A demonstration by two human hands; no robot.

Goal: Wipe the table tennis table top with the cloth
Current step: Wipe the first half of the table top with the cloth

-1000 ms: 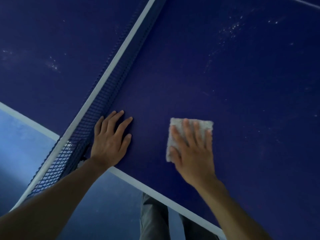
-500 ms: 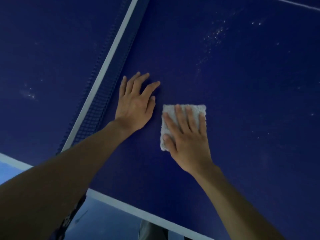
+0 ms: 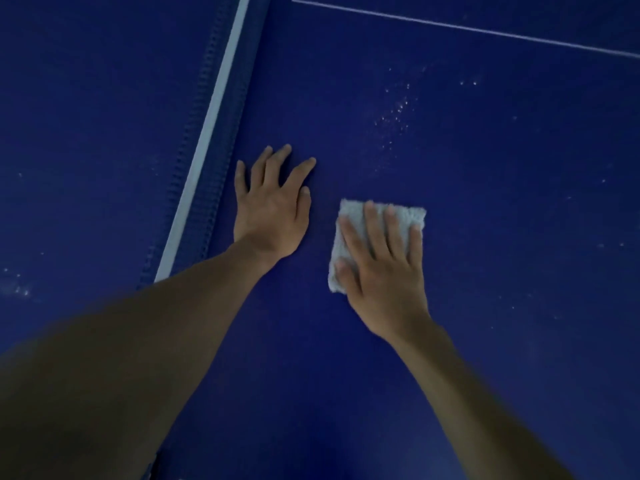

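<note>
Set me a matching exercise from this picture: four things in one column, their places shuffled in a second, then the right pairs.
Things
1. left hand
2. right hand
3. pale folded terry cloth
4. blue mesh net with white top band

Places
A. under straight fingers, lying on the dark blue table top
B. running up the picture, left of both hands
C. flat on bare table, between net and cloth
D. pressing down on the cloth

Pairs: 1-C, 2-D, 3-A, 4-B

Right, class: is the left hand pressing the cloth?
No, the right hand lies flat on the cloth; the left hand rests on the bare table top.
</note>
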